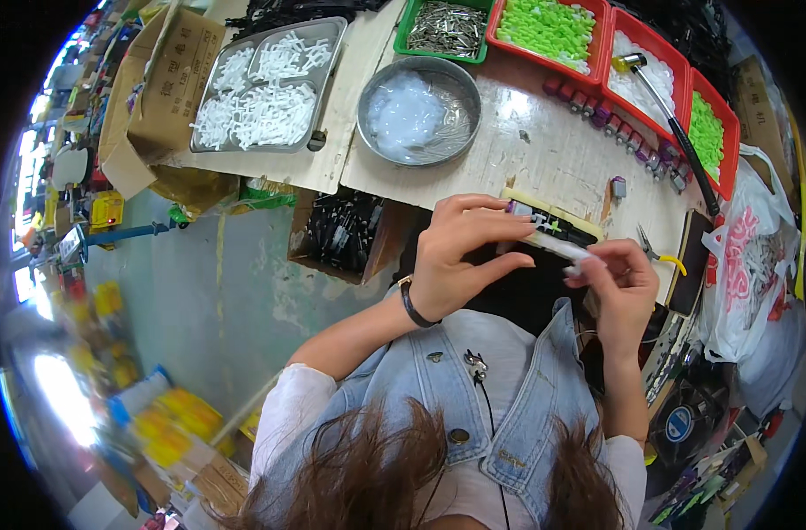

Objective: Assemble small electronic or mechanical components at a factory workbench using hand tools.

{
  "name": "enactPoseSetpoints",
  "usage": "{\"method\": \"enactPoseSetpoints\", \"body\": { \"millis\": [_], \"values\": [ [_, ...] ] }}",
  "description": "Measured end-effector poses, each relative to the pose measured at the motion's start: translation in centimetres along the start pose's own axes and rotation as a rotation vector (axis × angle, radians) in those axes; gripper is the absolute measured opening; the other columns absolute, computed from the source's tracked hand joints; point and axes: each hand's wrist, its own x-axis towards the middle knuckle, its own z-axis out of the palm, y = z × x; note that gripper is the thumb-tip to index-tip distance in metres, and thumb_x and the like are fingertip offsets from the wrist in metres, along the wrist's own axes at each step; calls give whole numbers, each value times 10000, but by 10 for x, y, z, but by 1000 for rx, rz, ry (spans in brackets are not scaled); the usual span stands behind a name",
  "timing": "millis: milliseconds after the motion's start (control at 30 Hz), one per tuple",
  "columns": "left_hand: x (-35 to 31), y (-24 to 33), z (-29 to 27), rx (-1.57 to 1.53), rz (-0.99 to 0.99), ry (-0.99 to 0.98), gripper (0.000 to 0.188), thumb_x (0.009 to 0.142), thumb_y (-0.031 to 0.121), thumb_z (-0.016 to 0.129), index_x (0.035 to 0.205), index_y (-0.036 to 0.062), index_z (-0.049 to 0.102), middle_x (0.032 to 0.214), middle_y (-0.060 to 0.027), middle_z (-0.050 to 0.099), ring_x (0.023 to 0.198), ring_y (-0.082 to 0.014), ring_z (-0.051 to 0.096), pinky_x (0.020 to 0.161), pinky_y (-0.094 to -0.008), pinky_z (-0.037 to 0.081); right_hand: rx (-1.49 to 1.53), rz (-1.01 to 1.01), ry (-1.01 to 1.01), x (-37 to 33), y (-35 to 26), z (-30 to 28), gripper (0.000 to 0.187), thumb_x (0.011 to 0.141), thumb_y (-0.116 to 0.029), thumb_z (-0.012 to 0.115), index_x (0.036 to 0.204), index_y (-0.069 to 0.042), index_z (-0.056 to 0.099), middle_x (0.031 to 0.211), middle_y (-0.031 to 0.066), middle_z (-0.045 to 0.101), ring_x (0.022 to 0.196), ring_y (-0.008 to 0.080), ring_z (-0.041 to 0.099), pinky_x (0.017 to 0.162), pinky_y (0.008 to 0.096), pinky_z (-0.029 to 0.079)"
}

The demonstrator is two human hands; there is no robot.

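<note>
My left hand (469,238) reaches over the table's near edge, fingers stretched forward and thumb held apart. Its fingertips are at the left end of a cream-coloured holder (562,213) with black parts and small bright green pieces in it. A small purple and silver motor lies by those fingertips, partly hidden. My right hand (622,281) is closed in a pinch on a slim white part (560,246), which points back toward the left fingers. Whether the left fingers touch this part I cannot tell.
Across the table stand a divided metal tray (331,66) of white parts, a round metal bowl (370,132), a green bin (409,44) of metal pins and red bins (600,66). Small motors (617,132) line up before them. A hammer (677,128) and pliers (655,252) lie right.
</note>
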Motion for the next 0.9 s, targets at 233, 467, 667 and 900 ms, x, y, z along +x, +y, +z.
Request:
{"method": "enactPoseSetpoints", "body": {
  "millis": [233,467,667,900],
  "values": [
    [31,-24,39,282,127,-111,288,640,151,834,862,99,658,874,-46,580,942,-272,521,819,-377,410,-34,160,140,22,23,-33,93,887,-44,665,925,30,624,772,82,666,635,119,651,591,242,566],
    [42,-20,45,299,128,-168,295,673,143,799,939,103,676,934,-43,616,994,-270,532,879,-392,405,-225,183,73,28,20,-34,110,865,-54,707,905,0,620,675,-2,603,562,35,545,504,169,439],
    [38,-34,46,378,425,-353,314,714,94,716,1025,79,681,954,-32,663,1007,-225,605,923,-397,437,-290,147,92,25,37,-38,231,858,-65,726,910,-61,501,617,-55,516,526,1,426,471,163,318],
    [36,-24,46,415,482,-362,283,780,139,706,1018,-3,651,959,-58,645,965,-209,611,870,-366,469,-1190,28,-167,64,-25,-51,370,837,-324,722,866,-32,497,674,195,584,640,381,599,609,427,465]
  ]
}}
